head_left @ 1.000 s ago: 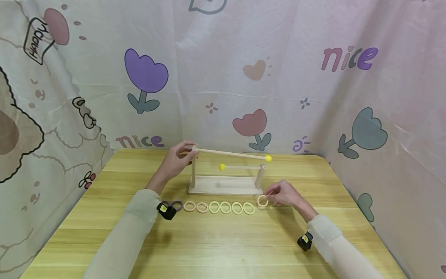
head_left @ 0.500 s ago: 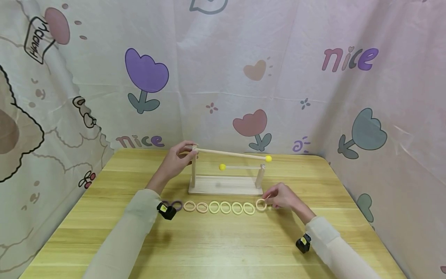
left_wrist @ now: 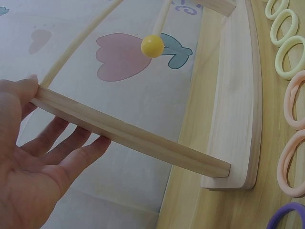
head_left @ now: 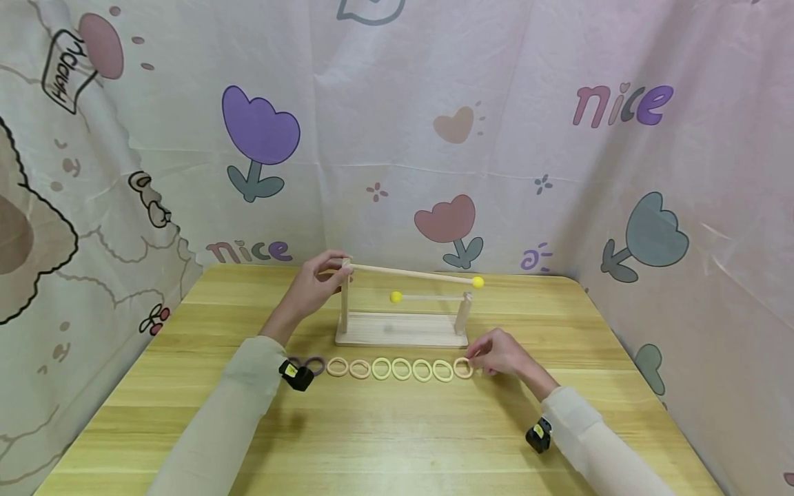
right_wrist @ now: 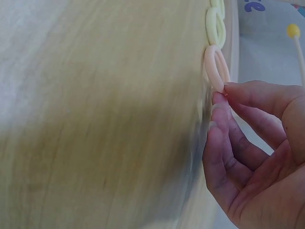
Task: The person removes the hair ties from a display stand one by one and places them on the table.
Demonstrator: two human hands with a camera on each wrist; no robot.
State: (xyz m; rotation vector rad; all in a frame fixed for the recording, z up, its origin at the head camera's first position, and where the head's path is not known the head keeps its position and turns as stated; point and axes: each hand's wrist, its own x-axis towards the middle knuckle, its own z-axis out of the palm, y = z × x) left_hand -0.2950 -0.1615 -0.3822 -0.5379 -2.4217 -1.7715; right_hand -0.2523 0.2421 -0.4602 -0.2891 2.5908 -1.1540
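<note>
My left hand (head_left: 314, 288) grips the top of the tall left post (left_wrist: 128, 129) of a wooden stand, thumb on one side and fingers behind. From that post a thin rod slopes down to the right, tipped with a yellow ball (head_left: 477, 282). The shorter right post (head_left: 462, 315) bears a second rod, whose yellow ball (head_left: 395, 297) points left. In front of the stand's right end, my right hand (head_left: 501, 353) pinches a peach hair tie (right_wrist: 217, 69) between thumb and fingertips. That tie is at the right end of a row, close beside a pale yellow hair tie (head_left: 443, 370).
The row runs left along the stand's base (head_left: 400, 331): several pale yellow ties, two peach ties (head_left: 338, 366), then purple ties (head_left: 316, 365) partly behind the left wrist camera (head_left: 296, 375). A printed curtain (head_left: 372, 138) hangs behind the wooden table (head_left: 384, 441).
My right hand has moved slightly left and toward me, bringing the peach hair tie down to the row's right end. The left hand and the stand have stayed put.
</note>
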